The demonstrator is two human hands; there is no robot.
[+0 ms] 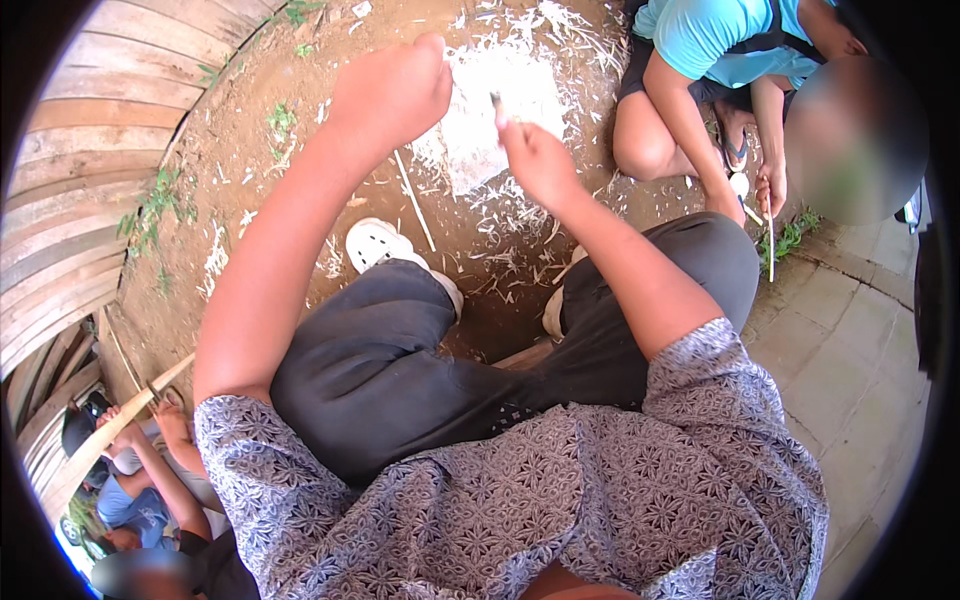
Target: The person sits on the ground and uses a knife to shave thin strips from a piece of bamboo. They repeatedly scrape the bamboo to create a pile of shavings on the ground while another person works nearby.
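At the far left stands a wall of wooden planks, and below it some people are sitting; one of them grips a long pale strip. Small green weeds grow beside the wall. Then comes a white shoe of the person, on the brown ground. Above it, the left hand is clenched as a fist; I cannot tell if something is inside. A thin pale stick lies on the ground under it. Next is a white flat piece, very bright, with many pale shavings around it. Over this piece, the right hand grasps a short tool, whose dark end points upward in the view. At the right, a co-worker in a turquoise shirt holds a slender stick near the grey paving.
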